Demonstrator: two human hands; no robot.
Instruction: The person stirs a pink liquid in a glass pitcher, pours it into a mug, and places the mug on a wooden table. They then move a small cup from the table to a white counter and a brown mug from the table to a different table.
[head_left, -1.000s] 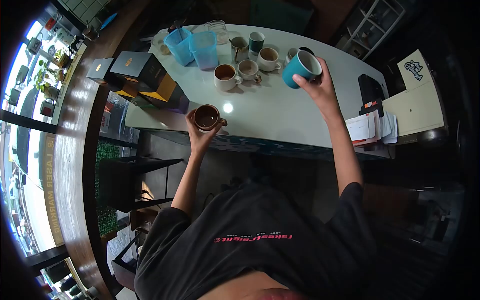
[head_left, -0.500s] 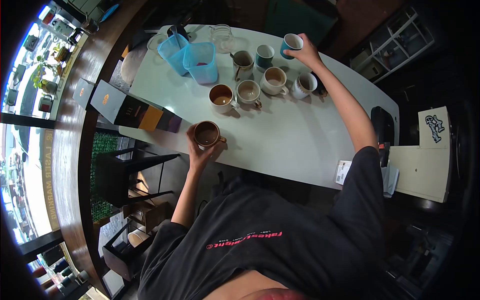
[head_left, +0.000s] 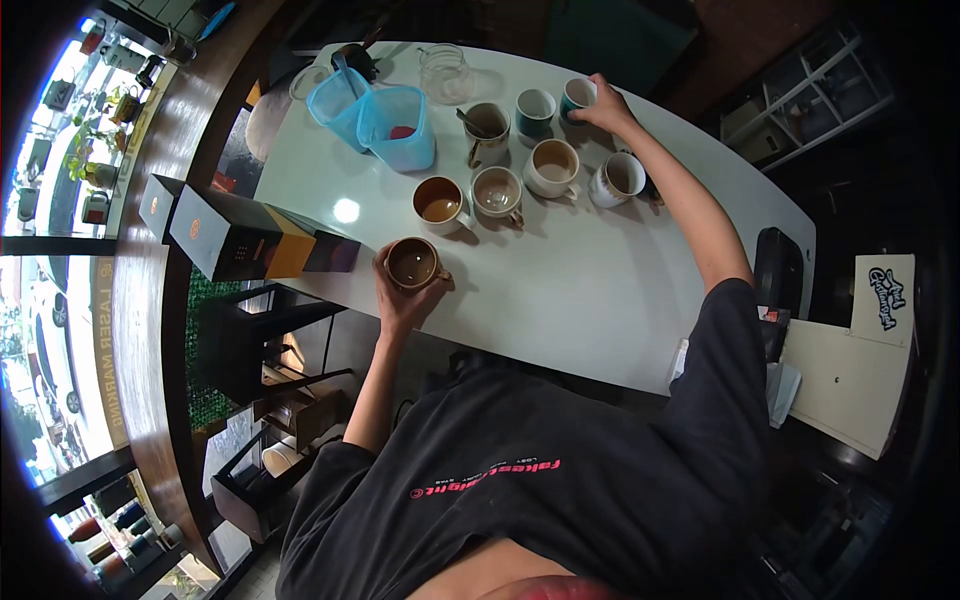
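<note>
My left hand is wrapped round a brown mug near the table's front edge, its dark inside facing up. At the far side, my right hand grips a teal cup with a pale inside. Just left of that stands a similar teal-and-white cup. Nearer to me are a white mug, a speckled mug, a pale mug and a brown-lined mug. A taller mug with a spoon in it stands behind them.
Two blue translucent containers stand at the back left, near a clear glass jug. Dark boxes with orange panels jut over the table's left edge. A black object lies at the right end of the white table.
My right hand has brought the teal cup left, closer to the similar cup. My left hand keeps its hold on the brown mug. The view has shifted slightly.
</note>
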